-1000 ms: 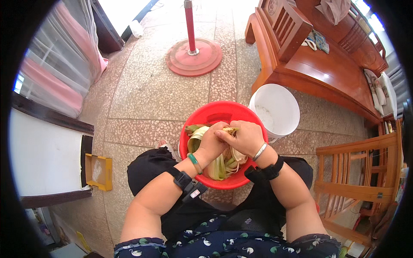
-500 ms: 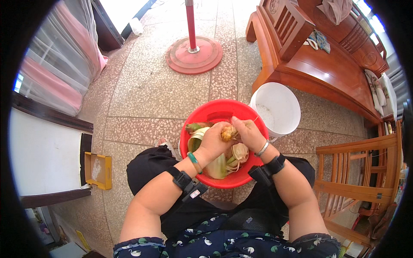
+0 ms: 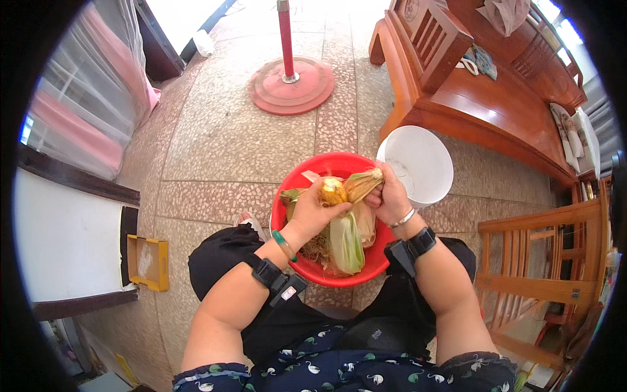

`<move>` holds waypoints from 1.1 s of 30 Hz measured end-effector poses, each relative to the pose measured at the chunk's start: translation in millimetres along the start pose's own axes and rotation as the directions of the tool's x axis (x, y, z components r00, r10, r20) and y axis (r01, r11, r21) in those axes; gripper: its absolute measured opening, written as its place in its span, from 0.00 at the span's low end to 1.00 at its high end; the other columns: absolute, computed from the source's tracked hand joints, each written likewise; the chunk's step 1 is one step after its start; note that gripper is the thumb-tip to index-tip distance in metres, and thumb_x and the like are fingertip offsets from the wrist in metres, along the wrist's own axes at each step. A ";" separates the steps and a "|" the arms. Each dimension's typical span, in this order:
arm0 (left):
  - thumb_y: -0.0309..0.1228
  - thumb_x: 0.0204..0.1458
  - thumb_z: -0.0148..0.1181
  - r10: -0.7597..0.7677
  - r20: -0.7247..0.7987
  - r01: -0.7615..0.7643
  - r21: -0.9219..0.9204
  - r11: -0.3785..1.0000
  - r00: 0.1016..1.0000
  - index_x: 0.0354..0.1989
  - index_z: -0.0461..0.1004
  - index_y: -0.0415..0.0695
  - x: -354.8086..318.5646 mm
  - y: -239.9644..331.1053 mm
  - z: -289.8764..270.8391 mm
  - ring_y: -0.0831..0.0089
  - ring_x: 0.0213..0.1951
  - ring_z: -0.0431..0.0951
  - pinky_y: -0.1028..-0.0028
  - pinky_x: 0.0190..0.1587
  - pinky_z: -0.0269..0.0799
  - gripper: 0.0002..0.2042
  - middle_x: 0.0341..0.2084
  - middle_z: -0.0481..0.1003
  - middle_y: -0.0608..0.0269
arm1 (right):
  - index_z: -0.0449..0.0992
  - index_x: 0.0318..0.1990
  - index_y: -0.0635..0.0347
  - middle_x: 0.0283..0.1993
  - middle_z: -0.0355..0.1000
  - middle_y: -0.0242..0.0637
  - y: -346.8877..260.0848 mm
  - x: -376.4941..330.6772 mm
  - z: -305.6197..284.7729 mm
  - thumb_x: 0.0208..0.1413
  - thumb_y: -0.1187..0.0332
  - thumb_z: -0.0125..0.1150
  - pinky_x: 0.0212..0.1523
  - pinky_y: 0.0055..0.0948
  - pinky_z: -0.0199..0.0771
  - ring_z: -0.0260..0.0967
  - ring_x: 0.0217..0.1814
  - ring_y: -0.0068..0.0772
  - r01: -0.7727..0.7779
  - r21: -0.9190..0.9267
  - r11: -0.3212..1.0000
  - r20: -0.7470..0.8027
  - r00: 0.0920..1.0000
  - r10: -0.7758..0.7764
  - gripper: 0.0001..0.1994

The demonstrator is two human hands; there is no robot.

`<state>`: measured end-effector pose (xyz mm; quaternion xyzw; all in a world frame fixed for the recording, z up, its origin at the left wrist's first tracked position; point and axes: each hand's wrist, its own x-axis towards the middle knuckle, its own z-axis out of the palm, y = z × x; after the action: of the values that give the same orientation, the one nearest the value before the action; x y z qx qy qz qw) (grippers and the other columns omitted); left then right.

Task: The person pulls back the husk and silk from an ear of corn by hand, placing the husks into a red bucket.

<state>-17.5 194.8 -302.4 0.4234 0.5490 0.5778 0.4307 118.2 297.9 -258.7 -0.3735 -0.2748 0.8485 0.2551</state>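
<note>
Above a red tub (image 3: pixel 287 258) between my knees, my left hand (image 3: pixel 312 214) grips an ear of corn (image 3: pixel 334 191), its yellow kernels partly bared. My right hand (image 3: pixel 393 196) is closed around the dry, pale husk (image 3: pixel 363 185) at the other end of the same ear. A long strip of green husk (image 3: pixel 346 242) hangs below the hands into the tub. More husks and brownish corn silk (image 3: pixel 313 250) lie inside, partly hidden by my hands.
A white bucket (image 3: pixel 436 163) stands against the tub's far right side. Beyond it is a wooden bench (image 3: pixel 483 121); a wooden chair (image 3: pixel 535 284) is at the right. Ahead stands a red post on a round base (image 3: pixel 294 98). A yellow box (image 3: pixel 157 264) sits at left.
My right hand has turned outward and moved slightly right, holding the husk out from the ear. The kernels show more, and a green husk strip now hangs beneath the hands.
</note>
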 end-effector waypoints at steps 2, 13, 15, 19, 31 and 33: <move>0.28 0.38 0.66 -0.009 -0.016 0.010 0.085 0.996 1.000 0.42 0.66 0.38 2.9 0.3 -6.1 0.73 0.38 0.73 0.75 0.42 0.69 0.21 0.35 0.72 0.59 | 0.66 0.18 0.53 0.12 0.59 0.26 -2.2 18.7 -42.4 0.55 0.54 0.43 0.12 0.20 0.50 0.51 0.10 0.23 0.041 -0.064 0.997 -0.017 0.999 -0.043 0.18; 0.22 0.39 0.62 -0.075 -0.040 0.074 -0.030 0.997 0.996 0.39 0.66 0.38 -4.7 20.4 -30.1 0.76 0.38 0.72 0.76 0.42 0.69 0.17 0.35 0.71 0.61 | 0.76 0.22 0.58 0.23 0.72 0.45 58.6 30.2 -92.2 0.52 0.50 0.41 0.30 0.40 0.70 0.71 0.27 0.47 -0.149 -0.856 -0.496 -0.009 0.962 -0.274 0.23; 0.21 0.39 0.62 -0.047 -0.015 0.046 -0.055 0.997 0.999 0.39 0.66 0.39 -7.9 25.5 -31.8 0.76 0.38 0.72 0.76 0.43 0.68 0.17 0.35 0.71 0.62 | 0.77 0.24 0.59 0.24 0.72 0.47 64.5 34.4 -96.8 0.51 0.50 0.41 0.31 0.41 0.70 0.71 0.28 0.47 -0.171 -0.859 -0.483 -0.048 0.965 -0.257 0.23; 0.21 0.39 0.61 -0.024 0.020 0.026 -0.071 0.997 0.999 0.39 0.66 0.40 -7.3 25.4 -33.7 0.75 0.38 0.72 0.75 0.43 0.68 0.16 0.35 0.71 0.63 | 0.76 0.33 0.64 0.31 0.71 0.54 67.5 43.3 -100.6 0.50 0.48 0.41 0.39 0.42 0.69 0.71 0.35 0.50 -0.170 -0.925 -0.339 -0.140 0.984 -0.111 0.26; 0.22 0.38 0.62 -0.034 0.080 0.024 0.124 0.992 0.996 0.37 0.66 0.42 -7.9 19.8 -32.6 0.76 0.38 0.71 0.76 0.42 0.67 0.16 0.34 0.71 0.64 | 0.70 0.40 0.64 0.40 0.68 0.48 47.5 30.5 -40.9 0.42 0.68 0.52 0.44 0.33 0.64 0.66 0.43 0.41 0.223 -0.897 0.382 0.150 0.966 -0.212 0.16; 0.22 0.38 0.61 -0.018 0.082 0.004 0.169 0.986 0.996 0.37 0.66 0.42 -9.8 21.4 -28.6 0.76 0.39 0.71 0.77 0.42 0.67 0.16 0.35 0.71 0.64 | 0.72 0.35 0.64 0.34 0.71 0.44 45.9 24.9 -23.7 0.49 0.62 0.51 0.39 0.31 0.66 0.68 0.39 0.36 0.101 -0.775 0.623 0.130 0.992 0.000 0.14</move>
<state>-43.0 177.1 -282.3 0.4792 0.5799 0.5085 0.4191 111.4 287.3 -314.6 -0.3888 -0.6400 0.6585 0.0753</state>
